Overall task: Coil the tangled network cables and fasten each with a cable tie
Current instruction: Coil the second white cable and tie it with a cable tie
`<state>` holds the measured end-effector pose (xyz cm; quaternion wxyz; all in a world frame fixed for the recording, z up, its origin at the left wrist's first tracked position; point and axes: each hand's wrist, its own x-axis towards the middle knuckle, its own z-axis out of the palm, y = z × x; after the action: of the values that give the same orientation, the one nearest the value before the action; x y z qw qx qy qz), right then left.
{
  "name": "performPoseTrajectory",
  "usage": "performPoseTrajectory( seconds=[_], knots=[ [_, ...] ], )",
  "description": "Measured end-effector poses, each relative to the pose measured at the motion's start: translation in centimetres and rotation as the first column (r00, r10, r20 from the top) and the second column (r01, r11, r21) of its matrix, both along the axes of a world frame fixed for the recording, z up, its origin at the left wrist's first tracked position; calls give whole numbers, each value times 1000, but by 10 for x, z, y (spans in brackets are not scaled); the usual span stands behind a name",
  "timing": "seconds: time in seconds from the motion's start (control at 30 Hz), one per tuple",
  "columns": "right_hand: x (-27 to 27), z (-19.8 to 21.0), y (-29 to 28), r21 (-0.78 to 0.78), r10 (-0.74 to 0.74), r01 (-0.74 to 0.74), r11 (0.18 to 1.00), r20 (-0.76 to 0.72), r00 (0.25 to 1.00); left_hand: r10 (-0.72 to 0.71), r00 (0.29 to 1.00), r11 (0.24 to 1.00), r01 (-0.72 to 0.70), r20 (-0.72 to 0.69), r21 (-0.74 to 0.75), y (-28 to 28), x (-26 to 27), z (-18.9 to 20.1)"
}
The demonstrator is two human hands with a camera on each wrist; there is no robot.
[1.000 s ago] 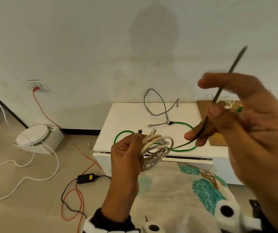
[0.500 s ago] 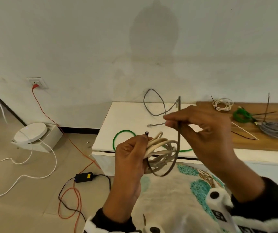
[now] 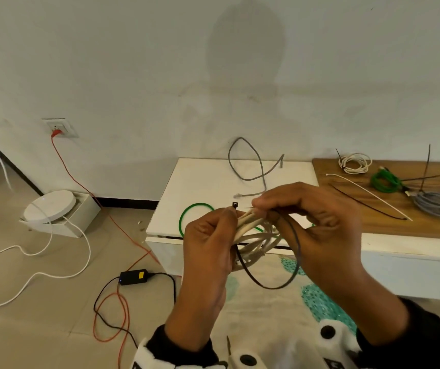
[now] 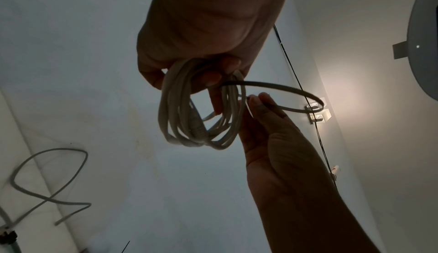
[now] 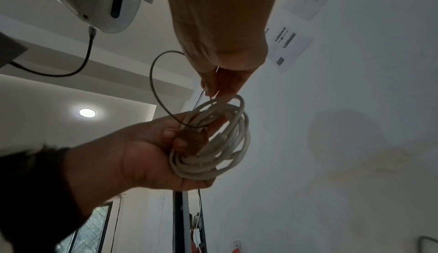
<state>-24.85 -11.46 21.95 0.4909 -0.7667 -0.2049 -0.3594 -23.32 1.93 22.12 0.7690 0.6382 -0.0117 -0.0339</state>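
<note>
My left hand (image 3: 208,251) grips a coil of beige network cable (image 3: 256,235) in front of me and holds the head of a black cable tie (image 3: 234,204) at its thumb. The tie (image 3: 294,262) loops down under the coil. My right hand (image 3: 320,225) pinches the tie's thin tip just right of the head. The left wrist view shows the coil (image 4: 173,116) and the tie loop (image 4: 284,90). In the right wrist view the tie (image 5: 154,88) runs from the right fingers (image 5: 213,86) to the left hand (image 5: 147,148). A grey cable (image 3: 245,166) and a green cable (image 3: 186,217) lie loose.
Both loose cables rest on a white table (image 3: 200,182). A wooden table (image 3: 373,225) to the right carries a white bundle (image 3: 355,163), a green bundle (image 3: 385,181), a grey bundle (image 3: 437,202) and loose ties (image 3: 368,194). On the floor are a router (image 3: 51,209), a power adapter (image 3: 133,276) and cords.
My right hand came down from up high and bent the straight tie under the coil. Its tip now sits close to the tie head at my left thumb.
</note>
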Motion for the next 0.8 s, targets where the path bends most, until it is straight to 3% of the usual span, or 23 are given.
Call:
performPoseTrajectory(
  seconds=[0.27,0.8],
  knots=[
    [7,7,-1,5,61,-61,998,-76,995,25,998,995,-30,50,96,-1,0,2],
    [8,3,4,-97,-2,7,995,46,999,40,987,988,-63,153,145,-3,0,-2]
  ],
)
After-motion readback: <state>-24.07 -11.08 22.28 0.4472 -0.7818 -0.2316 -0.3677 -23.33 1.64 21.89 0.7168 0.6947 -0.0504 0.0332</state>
